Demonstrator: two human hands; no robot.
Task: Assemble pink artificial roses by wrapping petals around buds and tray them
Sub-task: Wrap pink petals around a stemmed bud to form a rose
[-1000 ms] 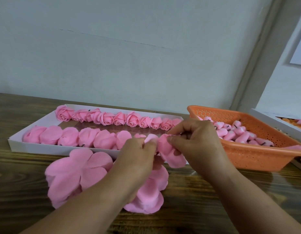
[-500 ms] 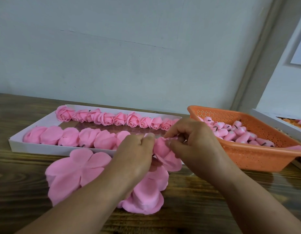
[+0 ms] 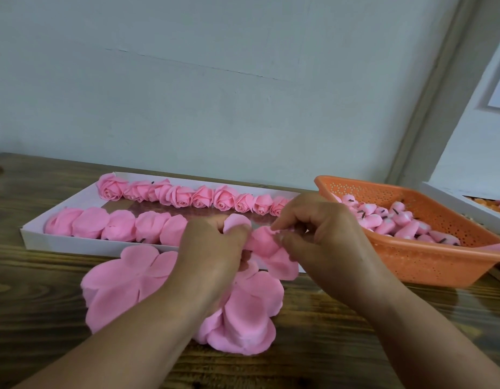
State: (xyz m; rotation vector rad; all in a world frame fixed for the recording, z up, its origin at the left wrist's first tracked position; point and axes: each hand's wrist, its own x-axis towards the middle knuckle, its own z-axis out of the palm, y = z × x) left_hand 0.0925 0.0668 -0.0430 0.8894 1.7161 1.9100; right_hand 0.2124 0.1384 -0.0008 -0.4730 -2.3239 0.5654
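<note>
Between both hands sits a half-wrapped pink rose point(image 3: 267, 248), just in front of the white tray point(image 3: 41, 237). My left hand point(image 3: 215, 254) grips its left side, with one petal poking up over the fingers. My right hand point(image 3: 321, 234) pinches a petal at the rose's top right. The bud inside is hidden by petals and fingers. The tray holds a back row of finished roses point(image 3: 187, 195) and a front row of wrapped ones point(image 3: 116, 227). Flat petal sheets point(image 3: 122, 284) lie stacked on the table below my hands.
An orange perforated basket point(image 3: 428, 265) with several pink buds point(image 3: 397, 220) stands at the right. A second white box point(image 3: 467, 203) peeks in at the far right edge. The wooden table point(image 3: 32, 318) runs up to a pale wall.
Both hands have sunk slightly toward the table with the rose. My right fingers have shifted along the petal, folding it closer round the rose.
</note>
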